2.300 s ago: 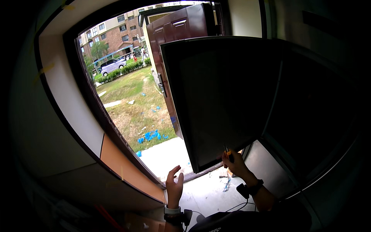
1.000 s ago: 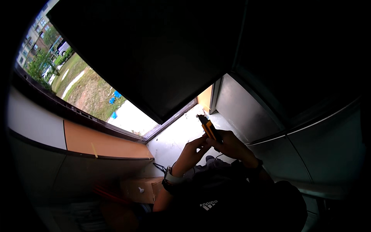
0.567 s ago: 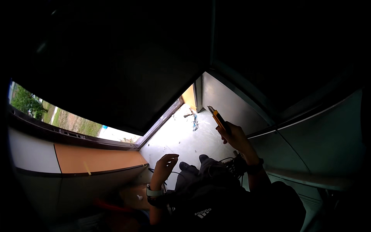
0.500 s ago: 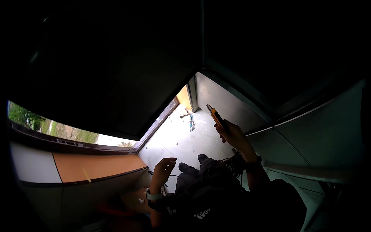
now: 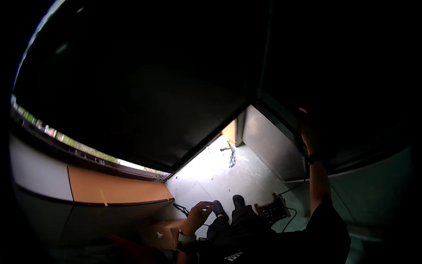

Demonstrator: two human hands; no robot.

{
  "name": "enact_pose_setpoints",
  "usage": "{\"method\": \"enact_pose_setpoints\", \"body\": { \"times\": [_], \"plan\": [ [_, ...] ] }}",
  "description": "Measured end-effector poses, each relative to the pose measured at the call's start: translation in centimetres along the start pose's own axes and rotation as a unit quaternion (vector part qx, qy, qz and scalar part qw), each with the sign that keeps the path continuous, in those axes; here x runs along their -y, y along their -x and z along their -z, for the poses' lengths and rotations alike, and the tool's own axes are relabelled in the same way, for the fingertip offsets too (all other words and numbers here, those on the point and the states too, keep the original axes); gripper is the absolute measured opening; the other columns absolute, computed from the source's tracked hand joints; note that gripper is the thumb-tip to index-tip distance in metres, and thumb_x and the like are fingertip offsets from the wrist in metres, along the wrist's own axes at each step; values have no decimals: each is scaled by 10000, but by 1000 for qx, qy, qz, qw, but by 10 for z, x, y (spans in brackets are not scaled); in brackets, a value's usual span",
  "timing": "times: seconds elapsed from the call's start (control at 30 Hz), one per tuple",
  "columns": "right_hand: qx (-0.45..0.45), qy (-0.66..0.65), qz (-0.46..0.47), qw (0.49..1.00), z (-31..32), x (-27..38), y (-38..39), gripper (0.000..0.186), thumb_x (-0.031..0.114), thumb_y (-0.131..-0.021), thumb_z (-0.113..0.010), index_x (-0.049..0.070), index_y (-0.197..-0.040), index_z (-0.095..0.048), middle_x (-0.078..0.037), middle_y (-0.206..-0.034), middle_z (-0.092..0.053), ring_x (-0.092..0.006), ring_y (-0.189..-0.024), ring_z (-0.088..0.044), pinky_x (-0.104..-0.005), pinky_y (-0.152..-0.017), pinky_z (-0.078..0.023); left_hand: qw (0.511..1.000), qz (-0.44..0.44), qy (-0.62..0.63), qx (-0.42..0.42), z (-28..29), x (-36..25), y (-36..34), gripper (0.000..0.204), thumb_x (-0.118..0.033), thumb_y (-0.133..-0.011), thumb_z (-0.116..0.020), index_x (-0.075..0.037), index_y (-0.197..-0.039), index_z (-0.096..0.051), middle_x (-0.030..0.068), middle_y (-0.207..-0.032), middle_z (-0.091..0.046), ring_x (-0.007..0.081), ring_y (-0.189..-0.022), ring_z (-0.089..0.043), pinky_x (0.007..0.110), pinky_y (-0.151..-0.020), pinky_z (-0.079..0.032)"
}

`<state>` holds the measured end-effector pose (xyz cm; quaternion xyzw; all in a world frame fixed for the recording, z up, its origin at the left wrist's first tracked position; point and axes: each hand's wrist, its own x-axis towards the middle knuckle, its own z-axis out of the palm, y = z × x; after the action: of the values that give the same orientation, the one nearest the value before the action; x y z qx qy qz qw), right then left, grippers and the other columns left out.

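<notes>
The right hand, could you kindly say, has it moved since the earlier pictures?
Yes; the right hand has moved up and right relative to the grey panel.

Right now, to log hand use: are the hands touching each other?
No, the left hand hangs well apart from the right hand, with pale floor showing between.

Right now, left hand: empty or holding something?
Empty, as far as the head view shows: the left hand is loosely curled, nothing visible in it. Its shadowed side is too dark to check.
</notes>
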<state>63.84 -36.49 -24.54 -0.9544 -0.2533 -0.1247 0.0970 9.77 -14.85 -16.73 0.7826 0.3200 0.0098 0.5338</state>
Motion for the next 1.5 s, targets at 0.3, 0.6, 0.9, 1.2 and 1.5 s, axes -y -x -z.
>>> {"method": "enact_pose_setpoints", "body": {
  "times": [0.3,0.6,0.9,1.2,1.5],
  "plan": [
    [63,-142,15,988,1,-9,-45,437,292,-1001,-492,83,-1385,-478,-131,-1404,-497,-300,-1290,-465,-408,-1055,-406,996,39,0,-78,10,28,13,239,-235,-933,-605,-31,-1033,-678,147,-971,-687,295,-887,-664,362,-784,-526],
    [-29,-153,3,988,-5,16,-8,478,379,-993,-468,76,-1361,-499,-171,-1335,-552,-323,-1263,-499,-421,-1068,-411,989,44,54,-131,55,47,28,283,-242,-957,-589,-45,-1151,-652,135,-1076,-685,256,-953,-671,343,-836,-536],
    [58,-117,51,990,53,118,215,465,156,-954,-502,91,-1404,-407,-214,-1354,-475,-396,-1170,-513,-486,-967,-462,931,-165,100,-309,144,63,16,289,-157,-929,-618,-27,-1186,-601,130,-1140,-626,247,-1029,-619,342,-856,-496],
    [453,-290,-76,839,114,179,470,298,207,-936,-529,66,-1172,-646,-130,-1040,-695,-263,-958,-659,-378,-828,-509,910,-338,68,-231,243,10,-82,485,-134,-978,-556,-37,-1426,-400,145,-1410,-464,255,-1282,-453,378,-1052,-380],
    [430,-259,-239,831,165,215,567,295,230,-918,-530,104,-1143,-672,-113,-1033,-698,-265,-940,-658,-377,-832,-508,899,-310,84,-298,236,3,-107,391,-187,-993,-528,33,-1316,-510,180,-1272,-582,276,-1150,-578,373,-985,-471]
  ]
}}
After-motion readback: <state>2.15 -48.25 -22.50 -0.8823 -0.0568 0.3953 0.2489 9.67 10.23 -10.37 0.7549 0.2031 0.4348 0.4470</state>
